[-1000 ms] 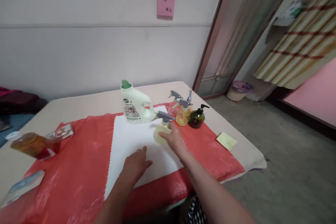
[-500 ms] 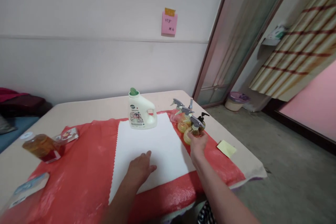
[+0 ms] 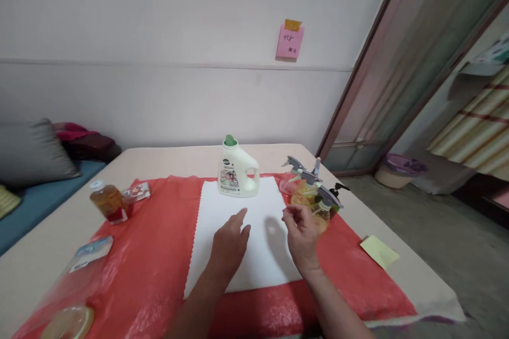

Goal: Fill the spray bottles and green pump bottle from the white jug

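Observation:
Above a white sheet [image 3: 258, 270] with a scalloped left edge hangs my left hand [image 3: 230, 243], index finger stretched out and thumb apart, empty. My right hand [image 3: 302, 235] is at the sheet's right side, fingers loosely curled with a gap to the thumb; I see nothing held. Just beyond it stand several clear spray bottles with grey trigger heads, the nearest [image 3: 322, 217] partly hidden behind my fingers, and a dark pump bottle [image 3: 338, 198]. A pale green detergent jug [image 3: 238, 175] stands upright on the sheet's far end, something green in its mouth.
Red plastic [image 3: 155, 243] covers part of the table [image 3: 274, 154]. On the left are a white-capped bottle of amber liquid [image 3: 108, 202], small packets [image 3: 137, 192] and a round lidded item [image 3: 69, 323]. A yellow sticky note [image 3: 379, 252] lies right, near the edge. A wall stands behind.
My right hand has let go of the nearest spray bottle and moved left toward the sheet. My left hand stays over the sheet. The camera view has turned left.

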{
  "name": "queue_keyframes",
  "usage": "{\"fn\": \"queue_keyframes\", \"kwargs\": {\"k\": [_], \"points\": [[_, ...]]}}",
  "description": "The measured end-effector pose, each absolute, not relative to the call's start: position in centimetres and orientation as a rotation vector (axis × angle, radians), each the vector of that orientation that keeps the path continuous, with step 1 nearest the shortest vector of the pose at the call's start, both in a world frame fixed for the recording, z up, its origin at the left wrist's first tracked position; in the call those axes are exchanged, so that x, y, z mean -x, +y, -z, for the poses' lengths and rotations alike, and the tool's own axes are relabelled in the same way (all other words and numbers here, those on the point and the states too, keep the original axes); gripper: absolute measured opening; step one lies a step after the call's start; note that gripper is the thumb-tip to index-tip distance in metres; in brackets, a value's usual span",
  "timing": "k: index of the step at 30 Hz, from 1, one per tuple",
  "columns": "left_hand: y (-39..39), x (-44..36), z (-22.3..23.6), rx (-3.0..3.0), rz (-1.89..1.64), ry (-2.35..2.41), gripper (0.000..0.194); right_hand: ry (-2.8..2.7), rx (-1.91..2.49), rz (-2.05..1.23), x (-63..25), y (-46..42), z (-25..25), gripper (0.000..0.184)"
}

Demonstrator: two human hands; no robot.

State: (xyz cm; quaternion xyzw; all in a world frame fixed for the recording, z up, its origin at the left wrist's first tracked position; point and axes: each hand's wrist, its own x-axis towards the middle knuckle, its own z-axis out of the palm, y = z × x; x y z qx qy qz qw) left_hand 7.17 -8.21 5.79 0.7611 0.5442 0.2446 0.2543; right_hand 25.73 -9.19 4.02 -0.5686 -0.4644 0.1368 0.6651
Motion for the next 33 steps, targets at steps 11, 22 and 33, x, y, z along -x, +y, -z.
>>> {"fn": "queue_keyframes", "kwargs": {"k": [11,22,33], "points": [[-6.1,-7.2,-5.3,-1.422,-1.121,1.325,0.09,-1.14,1.194,-0.941,-27.9,-7.8,-3.8,0.089],[-5.7,-7.6,-4.4,-1.356,-1.052,1.27,0.105,-1.137,1.216,-0.957,-28.5,-7.6,-3.6,0.091],[-6.2,-7.8,-5.3,-1.485,-0.938,1.528,0.094,-1.092,1.383,-0.333,-29.4,-8.2,-4.2,0.046]]}}
